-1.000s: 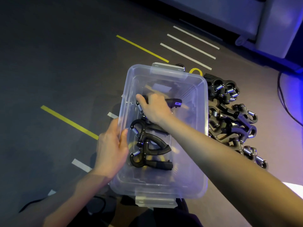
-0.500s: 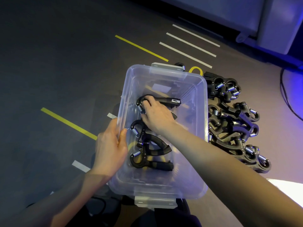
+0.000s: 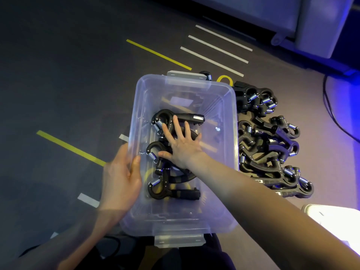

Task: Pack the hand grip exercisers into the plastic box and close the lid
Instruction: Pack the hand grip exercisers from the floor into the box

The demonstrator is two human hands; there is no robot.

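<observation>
The right hand (image 3: 182,145) lies flat inside the clear plastic box (image 3: 227,221), fingers spread and straight, pressing on the black hand grips (image 3: 175,181) lined up along the box's left half. Three grips show there, springs toward the left wall. The left hand (image 3: 118,182) grasps the box's left rim, thumb over the edge. Just right of the box, a heap of grips (image 3: 272,145) sits on the dark floor (image 3: 58,75). The box stands uncovered, a latch at each end.

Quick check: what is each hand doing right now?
Left hand: grips the plastic box by its left wall.
Right hand: open, fingers spread on the hand grip exercisers inside.
</observation>
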